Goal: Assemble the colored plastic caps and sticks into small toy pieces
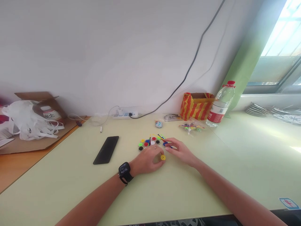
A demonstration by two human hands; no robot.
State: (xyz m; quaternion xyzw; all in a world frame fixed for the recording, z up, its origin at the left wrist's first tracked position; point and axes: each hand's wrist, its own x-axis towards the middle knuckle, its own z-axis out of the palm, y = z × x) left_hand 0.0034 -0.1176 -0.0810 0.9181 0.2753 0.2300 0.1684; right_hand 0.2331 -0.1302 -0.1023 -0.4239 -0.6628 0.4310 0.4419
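Between the thumb and fingers of my left hand (148, 160) is a small yellow disc (163, 157). A black watch (124, 169) is on the left wrist. My right hand (180, 151) is closed at the fingertips around a small blue piece (165, 144), just right of the left hand. Behind the hands lie several coloured discs, among them a red disc (154, 138), a black disc (140, 148) and a green disc (140, 144). Thin coloured sticks (161, 137) lie near the right fingertips. Part of the disc group is hidden by my left hand.
A black phone (106, 150) lies left of the hands. Behind are a small round tin (158, 124), a power strip (125, 114), a bagged set of pieces (191, 127), a striped bag (197, 106) and a water bottle (220, 105). A cardboard box (50, 100) stands far left.
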